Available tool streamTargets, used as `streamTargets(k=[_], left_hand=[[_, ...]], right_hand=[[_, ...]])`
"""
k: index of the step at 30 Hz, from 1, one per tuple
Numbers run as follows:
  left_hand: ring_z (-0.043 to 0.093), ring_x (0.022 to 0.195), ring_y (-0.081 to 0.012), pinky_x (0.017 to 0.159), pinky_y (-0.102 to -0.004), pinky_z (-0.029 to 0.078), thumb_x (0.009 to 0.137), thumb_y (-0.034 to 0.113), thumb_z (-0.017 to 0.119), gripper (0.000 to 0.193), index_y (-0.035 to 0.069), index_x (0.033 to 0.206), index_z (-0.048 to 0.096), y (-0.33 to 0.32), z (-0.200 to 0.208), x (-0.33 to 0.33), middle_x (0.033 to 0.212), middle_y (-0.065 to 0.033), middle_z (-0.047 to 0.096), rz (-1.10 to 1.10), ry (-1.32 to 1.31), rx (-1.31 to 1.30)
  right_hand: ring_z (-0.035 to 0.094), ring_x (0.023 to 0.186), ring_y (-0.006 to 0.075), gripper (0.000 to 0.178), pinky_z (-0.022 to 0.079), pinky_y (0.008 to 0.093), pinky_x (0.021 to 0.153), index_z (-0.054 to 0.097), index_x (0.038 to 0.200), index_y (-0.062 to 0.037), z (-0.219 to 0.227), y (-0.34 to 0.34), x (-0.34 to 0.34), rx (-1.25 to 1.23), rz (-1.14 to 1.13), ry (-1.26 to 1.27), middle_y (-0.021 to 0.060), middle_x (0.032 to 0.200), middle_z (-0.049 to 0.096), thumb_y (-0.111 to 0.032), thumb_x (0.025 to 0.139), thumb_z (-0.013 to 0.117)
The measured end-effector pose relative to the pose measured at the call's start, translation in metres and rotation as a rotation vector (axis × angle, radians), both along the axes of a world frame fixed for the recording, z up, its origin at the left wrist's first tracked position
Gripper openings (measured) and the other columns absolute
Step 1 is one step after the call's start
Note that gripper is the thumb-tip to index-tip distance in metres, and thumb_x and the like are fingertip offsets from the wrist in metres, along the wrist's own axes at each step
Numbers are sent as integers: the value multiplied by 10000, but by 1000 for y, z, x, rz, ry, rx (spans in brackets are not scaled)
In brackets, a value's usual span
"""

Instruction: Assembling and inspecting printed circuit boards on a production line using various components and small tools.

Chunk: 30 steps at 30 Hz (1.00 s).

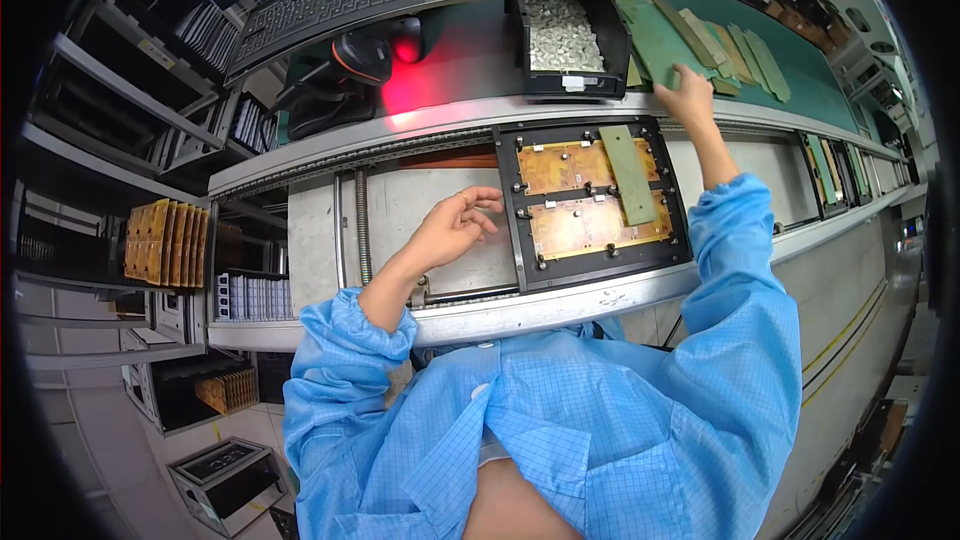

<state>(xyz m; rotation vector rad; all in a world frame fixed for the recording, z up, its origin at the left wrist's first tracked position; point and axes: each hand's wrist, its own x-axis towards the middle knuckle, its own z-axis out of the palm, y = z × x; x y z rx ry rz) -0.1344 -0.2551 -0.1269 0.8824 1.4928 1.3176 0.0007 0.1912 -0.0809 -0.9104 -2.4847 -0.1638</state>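
In the middle, a black carrier frame point(508, 202) sits across the conveyor rails. It holds two amber circuit panels, the far one point(545, 170) and the near one point(560, 230), held by small black clips. A long pale green strip point(628, 175) lies crosswise over both panels, toward their right side. My left hand point(455, 227) hovers left of the frame, fingers loosely bent and apart, with nothing in it. Beyond the far rail, my right hand point(688, 97) is at the near edge of a green board point(655, 40), thumb and forefinger apart; I see nothing lifted in it.
A black bin point(575, 85) of small whitish parts stands behind the frame. Left of it sits a barcode scanner point(360, 58) glowing red, below a keyboard point(325, 12). More green strips point(760, 65) lie at the far right. Amber boards point(165, 245) stand racked at left.
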Motion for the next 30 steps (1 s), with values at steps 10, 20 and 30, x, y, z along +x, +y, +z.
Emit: streamTargets(k=[10,20,30], left_hand=[[581,1063,-160,876,-286,492,781,-130,430,714,20,1474,348,4,-16,-11,1369,-118,493,-207,-8,69],[608,1060,-193,729,-247,492,719,-128,439,764,11,1464,348,35,-17,-3,1387,-142,503,-313,59,104],[604,1063,-190,804,-280,507,738,-136,426,747,34,1461,353,38,-19,-1,1373,-132,489,-308,50,107]], right_hand=[[544,758,50,458,446,205,621,631,1280,-30,32,-202,111,-592,104,478,-4,937,573,-117,845,746],[580,921,303,461,480,394,811,708,1155,-54,-4,-282,74,-309,22,192,141,934,589,-243,743,793],[521,1049,361,472,448,429,902,671,1206,-48,18,-290,86,-203,28,40,187,1093,568,-267,801,780]])
